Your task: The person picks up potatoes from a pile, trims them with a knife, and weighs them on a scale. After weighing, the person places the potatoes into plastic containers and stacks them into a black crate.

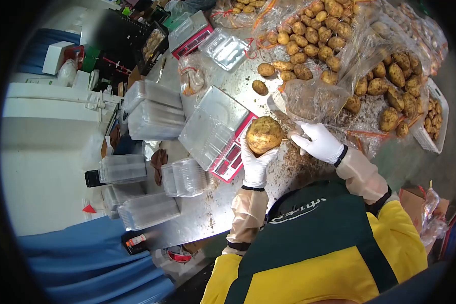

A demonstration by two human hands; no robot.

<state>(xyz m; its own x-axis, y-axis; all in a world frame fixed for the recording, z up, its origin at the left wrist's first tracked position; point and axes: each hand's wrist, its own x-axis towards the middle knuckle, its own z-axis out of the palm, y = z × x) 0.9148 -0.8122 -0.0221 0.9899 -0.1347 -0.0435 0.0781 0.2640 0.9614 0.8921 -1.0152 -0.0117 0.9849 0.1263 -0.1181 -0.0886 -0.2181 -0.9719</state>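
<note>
My left hand (257,166), in a white glove, cups a large round potato (264,135) with brown, soil-marked skin. Its fingers and thumb wrap round the lower side, close to the red-edged scale (233,158). Just to the right, my gloved right hand (320,144) is closed round the handle end of what looks like a knife (283,114). The dirty blade points up and away, beside the potato; the fingers partly hide the handle. Several loose potatoes (260,87) lie on the metal table beyond my hands.
Plastic bags hold a big heap of potatoes (319,38) at the upper right. A white crate (435,119) of potatoes stands at the right. Clear plastic boxes (154,111) are stacked at the left. A second scale (191,36) sits farther back; soil crumbs litter the table.
</note>
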